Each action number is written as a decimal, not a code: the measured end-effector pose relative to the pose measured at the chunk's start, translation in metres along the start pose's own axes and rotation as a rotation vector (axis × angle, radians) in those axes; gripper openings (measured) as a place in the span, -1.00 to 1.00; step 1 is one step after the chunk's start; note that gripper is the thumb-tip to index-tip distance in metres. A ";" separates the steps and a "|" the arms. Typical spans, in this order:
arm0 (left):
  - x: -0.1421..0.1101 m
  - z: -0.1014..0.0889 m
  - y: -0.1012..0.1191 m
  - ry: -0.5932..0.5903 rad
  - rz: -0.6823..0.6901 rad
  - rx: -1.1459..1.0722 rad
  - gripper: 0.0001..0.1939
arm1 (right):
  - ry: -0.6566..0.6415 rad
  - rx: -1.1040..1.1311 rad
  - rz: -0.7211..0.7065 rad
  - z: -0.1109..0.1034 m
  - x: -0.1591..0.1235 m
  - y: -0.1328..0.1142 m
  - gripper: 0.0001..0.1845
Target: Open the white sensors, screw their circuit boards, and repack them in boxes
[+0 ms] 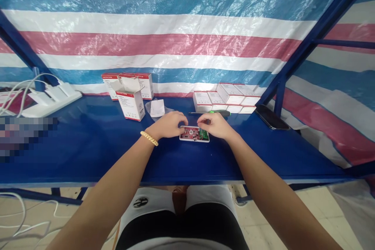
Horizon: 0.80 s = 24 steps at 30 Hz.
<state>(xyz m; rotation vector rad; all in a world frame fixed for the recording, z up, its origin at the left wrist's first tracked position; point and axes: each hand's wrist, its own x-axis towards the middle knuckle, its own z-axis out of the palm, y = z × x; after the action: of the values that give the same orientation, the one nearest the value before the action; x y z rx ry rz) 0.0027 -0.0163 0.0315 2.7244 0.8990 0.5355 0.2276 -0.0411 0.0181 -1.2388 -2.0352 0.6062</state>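
- Spanning the middle of the frame, the blue worktop (pixel 88 152) carries everything, with a striped tarp behind it
- Stacked white-and-red boxes (pixel 225 99) sit right of centre; one open box (pixel 131 103) stands left of centre
- A green-handled screwdriver (pixel 209 113) lies just behind the hands, a phone (pixel 271 117) further right
- At centre lies the red circuit board in its white case (pixel 194 134), long axis left to right
- Left hand (pixel 168 125) and right hand (pixel 215 125) flank it, equally near, fingers curled onto its two ends, pinching rather than lifting
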 end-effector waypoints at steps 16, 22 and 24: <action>-0.004 0.000 -0.003 -0.220 -0.117 -0.085 -0.21 | 0.003 -0.029 0.044 0.000 -0.001 0.002 -0.86; -0.001 0.000 -0.001 -0.247 -0.112 -0.033 -0.41 | -0.056 0.018 -0.003 -0.002 -0.001 0.000 -0.88; -0.001 -0.001 0.000 -0.226 -0.120 -0.015 -0.44 | -0.085 0.021 -0.043 -0.004 -0.001 0.000 -0.88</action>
<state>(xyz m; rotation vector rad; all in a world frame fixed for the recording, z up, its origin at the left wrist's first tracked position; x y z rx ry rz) 0.0012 -0.0168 0.0319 2.6290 0.9848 0.2049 0.2305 -0.0416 0.0202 -1.1726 -2.1138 0.6685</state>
